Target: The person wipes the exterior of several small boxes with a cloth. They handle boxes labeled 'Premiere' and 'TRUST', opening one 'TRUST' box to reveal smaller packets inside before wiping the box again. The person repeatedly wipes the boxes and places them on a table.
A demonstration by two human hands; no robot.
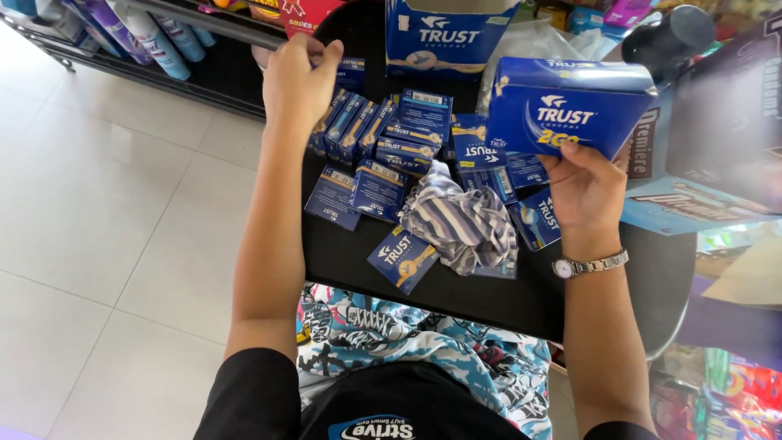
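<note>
Below, a black counter (pixel 489 293) sits over white floor tiles (pixel 106 228); the left hand (pixel 300 81) curls on small packs (pixel 350 122), the right hand (pixel 585 189) grips a blue box (pixel 566 106).

Large blue carton (pixel 566 106) in right hand (pixel 585 189) — small blue packets (pixel 379 143) scattered on black tabletop (pixel 489 297).

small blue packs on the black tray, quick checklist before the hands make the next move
1. Left hand at the standing row of small blue packs: ok, fingers on its far end.
2. Right hand grip on the large blue box: ok, held up off the tray.
3. Row upright: ok, leaning slightly.
4. Loose flat packs on the black tray: ok, none over the edge.
5. Striped cloth off the packs: not ok, it covers some.
6. Large box sealed: cannot tell.
</note>
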